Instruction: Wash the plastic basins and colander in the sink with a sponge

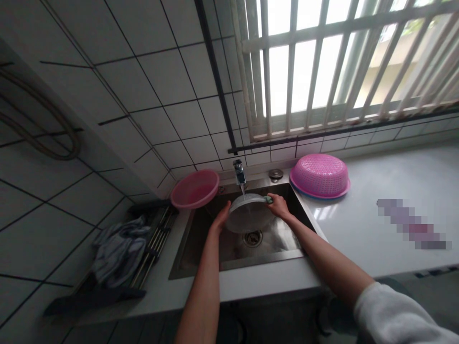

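Over the steel sink I hold a clear, pale bowl under the tap, from which a thin stream of water runs into it. My left hand grips the bowl's left rim. At the right rim my right hand is closed, with a small green thing, maybe a scrub pad, at its fingers. The drain shows just below the bowl.
A pink basin rests at the sink's back left corner. A pink perforated basket lies upside down on the white counter to the right. A grey cloth lies on a dark rack to the left. Barred window behind.
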Available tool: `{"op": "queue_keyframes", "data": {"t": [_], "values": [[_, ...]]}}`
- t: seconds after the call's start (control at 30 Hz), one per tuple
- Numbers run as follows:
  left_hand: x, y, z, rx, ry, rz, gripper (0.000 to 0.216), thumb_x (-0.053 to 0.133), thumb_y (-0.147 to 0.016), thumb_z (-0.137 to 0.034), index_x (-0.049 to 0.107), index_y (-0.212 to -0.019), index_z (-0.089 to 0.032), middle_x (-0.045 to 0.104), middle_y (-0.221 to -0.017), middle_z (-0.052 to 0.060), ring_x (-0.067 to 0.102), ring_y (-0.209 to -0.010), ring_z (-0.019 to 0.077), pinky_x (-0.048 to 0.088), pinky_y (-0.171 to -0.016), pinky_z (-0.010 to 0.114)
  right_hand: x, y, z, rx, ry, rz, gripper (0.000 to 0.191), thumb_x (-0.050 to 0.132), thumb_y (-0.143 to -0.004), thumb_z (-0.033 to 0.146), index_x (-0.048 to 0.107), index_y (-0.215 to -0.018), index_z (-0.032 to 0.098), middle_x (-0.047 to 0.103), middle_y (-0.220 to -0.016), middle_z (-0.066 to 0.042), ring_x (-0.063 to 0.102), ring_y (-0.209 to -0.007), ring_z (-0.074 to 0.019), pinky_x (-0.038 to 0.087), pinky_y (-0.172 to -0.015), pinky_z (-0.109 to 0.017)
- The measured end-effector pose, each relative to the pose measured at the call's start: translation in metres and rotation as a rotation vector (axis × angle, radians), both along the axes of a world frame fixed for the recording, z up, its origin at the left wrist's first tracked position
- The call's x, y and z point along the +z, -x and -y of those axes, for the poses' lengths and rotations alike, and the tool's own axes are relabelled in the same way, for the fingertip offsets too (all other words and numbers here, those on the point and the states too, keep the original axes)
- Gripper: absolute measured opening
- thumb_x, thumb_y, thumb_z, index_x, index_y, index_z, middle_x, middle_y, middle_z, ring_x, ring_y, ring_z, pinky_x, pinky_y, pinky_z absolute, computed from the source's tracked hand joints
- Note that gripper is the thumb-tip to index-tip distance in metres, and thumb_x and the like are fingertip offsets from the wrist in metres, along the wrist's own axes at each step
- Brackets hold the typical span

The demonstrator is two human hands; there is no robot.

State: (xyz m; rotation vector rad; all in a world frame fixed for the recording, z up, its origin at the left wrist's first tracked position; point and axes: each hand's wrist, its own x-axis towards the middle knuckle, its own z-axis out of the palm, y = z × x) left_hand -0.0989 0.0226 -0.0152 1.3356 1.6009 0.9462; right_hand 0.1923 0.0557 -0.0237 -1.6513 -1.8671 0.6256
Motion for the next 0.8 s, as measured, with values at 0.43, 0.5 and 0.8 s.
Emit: {"op": "queue_keyframes", "data": {"t": [0.43,0.5,0.8], "values": [[0.005,-0.004,-0.005,-0.023,-0.063,-0.023,0.065,0.063,-0.081,-0.076,0.078,-0.105,-0.017,0.079,-0.116,0.012,0.069,-0.119,0.0331,0.049,-0.109,0.046,-0.014,-0.006,0.007,0.080,0.227,0.263,0.053,0.078,-0.083,0.039,0.060,-0.127,0.017,0.073,-0.120,-0.019,0.072,-0.106,-0.0322,0.044,-0.076,-0.030],[0.007,-0.004,-0.004,-0.022,-0.088,-0.042,0.065,0.066,-0.080,-0.073,0.077,-0.112,-0.018,0.077,-0.122,0.012,0.068,-0.121,0.0311,0.049,-0.110,0.044,-0.015,-0.007,0.009,0.108,0.254,0.300,0.051,0.076,-0.084,0.037,0.062,-0.128,0.017,0.071,-0.124,-0.022,0.071,-0.110,-0.0342,0.046,-0.078,-0.032],[0.003,-0.007,-0.002,-0.181,-0.235,-0.185,0.059,0.080,-0.078,-0.032,0.068,-0.134,-0.021,0.070,-0.138,0.011,0.065,-0.127,0.0280,0.049,-0.111,0.043,-0.019,-0.016,0.003,0.060,0.286,0.338,0.040,0.072,-0.085,0.027,0.067,-0.124,0.018,0.071,-0.126,-0.020,0.070,-0.115,-0.0339,0.050,-0.083,-0.034]]}}
